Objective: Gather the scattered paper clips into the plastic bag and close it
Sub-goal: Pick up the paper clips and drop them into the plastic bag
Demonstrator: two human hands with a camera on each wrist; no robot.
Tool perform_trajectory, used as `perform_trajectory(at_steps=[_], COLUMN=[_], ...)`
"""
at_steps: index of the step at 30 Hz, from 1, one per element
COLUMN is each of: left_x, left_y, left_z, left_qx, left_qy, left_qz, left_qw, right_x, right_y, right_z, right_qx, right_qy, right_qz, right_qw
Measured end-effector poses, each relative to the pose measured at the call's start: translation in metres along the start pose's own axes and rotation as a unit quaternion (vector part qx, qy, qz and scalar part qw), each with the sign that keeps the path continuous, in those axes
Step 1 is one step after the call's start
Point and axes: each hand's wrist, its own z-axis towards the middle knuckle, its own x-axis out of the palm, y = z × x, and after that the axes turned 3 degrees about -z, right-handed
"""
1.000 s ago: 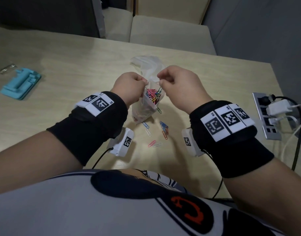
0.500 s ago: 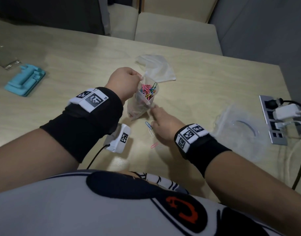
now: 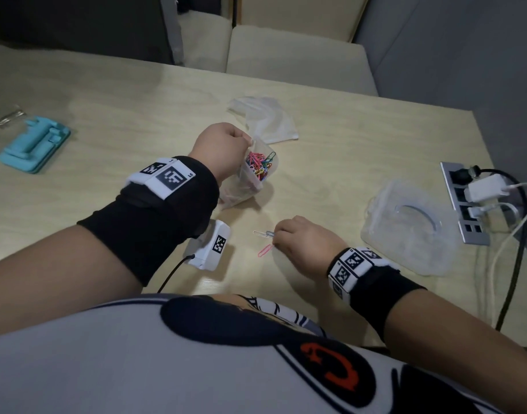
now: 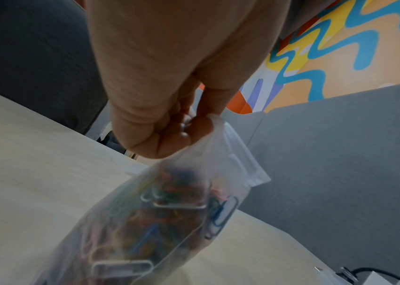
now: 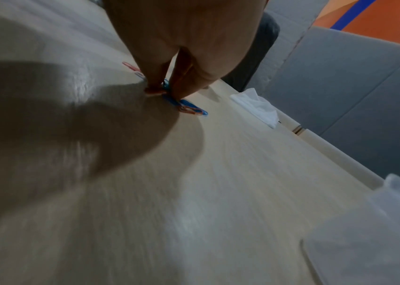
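A small clear plastic bag (image 3: 245, 189) (image 4: 169, 221) stands tilted on the table, its mouth open, with several coloured paper clips (image 3: 259, 167) inside. My left hand (image 3: 250, 141) (image 4: 189, 123) pinches the bag's top edge and holds it up. Nearer to me, my right hand (image 3: 274, 238) (image 5: 163, 90) is down on the table with thumb and finger pinched on blue paper clips (image 5: 169, 96). More blue and orange clips (image 5: 192, 110) lie just past the fingertips. A silver clip (image 3: 260, 233) and a pink clip (image 3: 265, 250) lie loose beside that hand.
A clear plastic lid or tray (image 3: 411, 231) lies to the right, with a power strip (image 3: 462, 204) and plugged cables beyond it. Crumpled clear plastic (image 3: 262, 118) sits behind the bag. A teal stand (image 3: 32, 144) is far left. The table's near edge is close to my body.
My right hand let go of the bag's mouth and dropped to the table, toward me, onto the loose clips. My left hand kept hold of the bag.
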Motion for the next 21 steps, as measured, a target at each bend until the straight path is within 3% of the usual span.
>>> perform_trajectory(at_steps=[7, 10, 12, 14, 16, 17, 18, 21], left_x=[0.008, 0.007, 0.008, 0.009, 0.012, 0.013, 0.015, 0.017], left_y=[0.001, 0.001, 0.001, 0.002, 0.002, 0.003, 0.003, 0.003], left_z=[-0.004, -0.003, -0.003, -0.003, -0.004, -0.004, -0.005, -0.005], left_qx=[0.007, 0.009, 0.011, 0.015, 0.017, 0.018, 0.018, 0.023], left_qy=[0.014, 0.012, 0.012, 0.014, 0.017, 0.02, 0.023, 0.028], left_qz=[0.021, 0.027, 0.029, 0.032, 0.039, 0.042, 0.045, 0.048], left_qw=[1.0, 1.0, 0.999, 0.999, 0.999, 0.999, 0.999, 0.998], right_x=[-0.013, -0.018, -0.03, -0.048, -0.068, -0.077, -0.085, -0.099], right_y=[0.006, 0.007, 0.006, 0.004, 0.003, 0.004, 0.006, 0.014], right_z=[0.01, 0.009, 0.011, 0.017, 0.024, 0.027, 0.031, 0.037], right_qx=[0.127, 0.215, 0.28, 0.336, 0.356, 0.351, 0.337, 0.265], right_qy=[0.02, -0.017, -0.09, -0.193, -0.295, -0.325, -0.336, -0.29], right_qz=[0.071, 0.129, 0.196, 0.278, 0.341, 0.359, 0.366, 0.361], right_qw=[0.989, 0.968, 0.936, 0.879, 0.818, 0.802, 0.8, 0.846])
